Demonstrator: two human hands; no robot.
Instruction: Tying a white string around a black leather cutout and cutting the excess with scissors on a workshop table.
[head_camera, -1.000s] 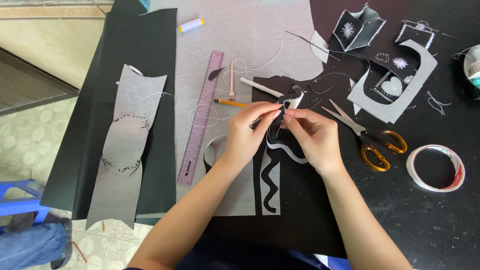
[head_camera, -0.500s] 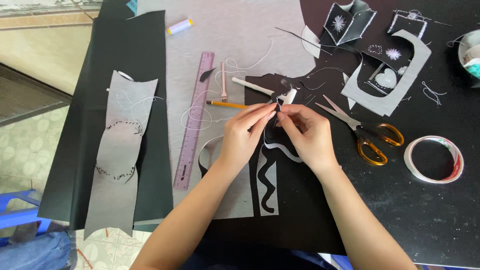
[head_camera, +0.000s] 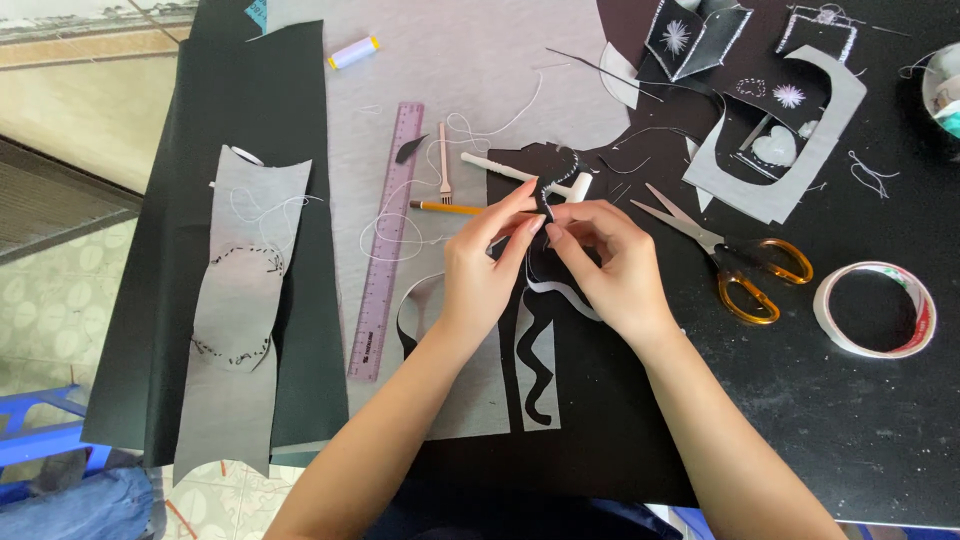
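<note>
Left hand (head_camera: 480, 275) and right hand (head_camera: 610, 265) meet above black counter (head_camera: 860, 420); fingers of both pinch small black stitched fabric piece (head_camera: 553, 170), lower edge hidden behind fingertips. Needle, if any, too small to see. Orange-handled scissors (head_camera: 735, 262) just right; white tape roll (head_camera: 873, 309) beyond.

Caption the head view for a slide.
Both hands, left hand and right hand, pinch a black stitched felt piece beside scissors and ruler.

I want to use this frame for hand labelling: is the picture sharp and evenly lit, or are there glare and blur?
Head view: soft, even daylight, no hard shadows; left hand and right hand are sharp, as is the small black stitched piece they pinch; faint sheen on the black tabletop; edges bend slightly from the wide lens.
</note>
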